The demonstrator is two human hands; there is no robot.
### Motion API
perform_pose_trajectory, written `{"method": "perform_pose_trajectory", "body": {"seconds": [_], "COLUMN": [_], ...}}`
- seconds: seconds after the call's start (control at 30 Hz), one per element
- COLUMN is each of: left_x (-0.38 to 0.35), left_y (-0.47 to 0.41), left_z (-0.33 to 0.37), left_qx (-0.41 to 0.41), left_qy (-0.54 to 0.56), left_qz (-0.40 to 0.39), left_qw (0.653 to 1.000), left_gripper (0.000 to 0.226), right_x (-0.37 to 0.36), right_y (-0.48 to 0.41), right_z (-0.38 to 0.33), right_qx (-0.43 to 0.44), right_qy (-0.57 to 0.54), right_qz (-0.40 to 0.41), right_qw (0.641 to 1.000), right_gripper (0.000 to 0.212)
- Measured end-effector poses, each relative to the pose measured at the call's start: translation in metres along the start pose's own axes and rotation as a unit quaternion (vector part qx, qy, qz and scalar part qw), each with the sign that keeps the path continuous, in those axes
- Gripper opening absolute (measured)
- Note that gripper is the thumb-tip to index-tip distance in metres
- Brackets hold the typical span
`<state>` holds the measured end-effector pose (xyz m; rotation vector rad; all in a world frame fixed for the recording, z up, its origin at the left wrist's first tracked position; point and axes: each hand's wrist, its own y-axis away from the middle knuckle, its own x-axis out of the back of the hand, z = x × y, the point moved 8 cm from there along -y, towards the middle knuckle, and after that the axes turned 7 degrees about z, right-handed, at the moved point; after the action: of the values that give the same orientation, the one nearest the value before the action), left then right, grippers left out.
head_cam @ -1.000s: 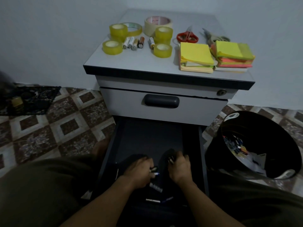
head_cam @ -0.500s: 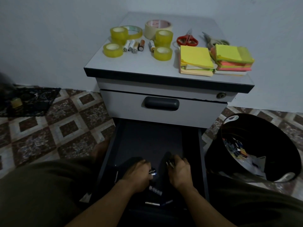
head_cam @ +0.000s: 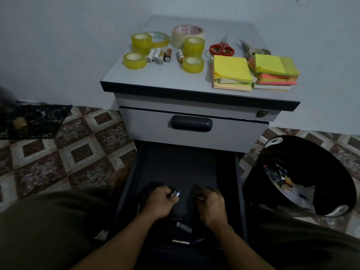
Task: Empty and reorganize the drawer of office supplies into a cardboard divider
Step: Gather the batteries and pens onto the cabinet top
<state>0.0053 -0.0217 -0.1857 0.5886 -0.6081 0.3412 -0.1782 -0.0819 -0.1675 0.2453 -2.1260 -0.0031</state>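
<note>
The dark lower drawer (head_cam: pixel 238 172) of a grey cabinet stands pulled out below me. Inside it, my left hand (head_cam: pixel 161 203) grips a battery (head_cam: pixel 174 192) whose metal end sticks out of the fist. My right hand (head_cam: pixel 211 206) is curled round a small dark item (head_cam: pixel 200 197), too dim to name. Two loose batteries (head_cam: pixel 183 227) (head_cam: pixel 180 242) lie on the drawer floor between my wrists. On the cabinet top (head_cam: pixel 155 78) lie several yellow tape rolls (head_cam: pixel 134 60), a row of batteries (head_cam: pixel 158 55), red scissors (head_cam: pixel 222 48), grey scissors (head_cam: pixel 251 48) and two stacks of sticky notes (head_cam: pixel 230 74) (head_cam: pixel 274 72).
A black bin (head_cam: pixel 288 152) with scraps of paper stands on the tiled floor right of the drawer. A dark cloth (head_cam: pixel 37 119) with a small yellow object lies at far left. My knees flank the drawer. The upper drawer (head_cam: pixel 191 124) is closed.
Both hands have lifted a little and drawn slightly apart inside the drawer, each keeping its hold. The loose batteries have stayed where they were.
</note>
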Motion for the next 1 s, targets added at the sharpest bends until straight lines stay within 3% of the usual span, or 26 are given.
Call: {"method": "perform_pose_trajectory", "body": {"seconds": [0.2, 0.5, 0.7, 1.0], "left_x": [0.001, 0.006, 0.024, 0.077], "left_y": [-0.001, 0.011, 0.028, 0.055], "left_z": [-0.006, 0.003, 0.023, 0.072], "left_qx": [0.031, 0.075, 0.099, 0.036], "left_qy": [0.040, 0.180, 0.262, 0.245], "left_qz": [-0.007, -0.022, -0.046, -0.041], "left_qw": [0.999, 0.981, 0.959, 0.968], "left_gripper": [0.014, 0.007, 0.026, 0.014], "right_x": [-0.005, 0.010, 0.023, 0.090], "right_y": [0.003, 0.002, -0.002, 0.004], "right_z": [-0.001, 0.008, 0.009, -0.050], "right_qx": [-0.001, -0.069, -0.153, -0.042], "right_qy": [-0.030, -0.152, -0.264, -0.290], "right_qz": [-0.026, 0.015, -0.012, -0.027], "right_qw": [0.999, 0.986, 0.952, 0.956], "right_gripper": [0.037, 0.018, 0.013, 0.021]}}
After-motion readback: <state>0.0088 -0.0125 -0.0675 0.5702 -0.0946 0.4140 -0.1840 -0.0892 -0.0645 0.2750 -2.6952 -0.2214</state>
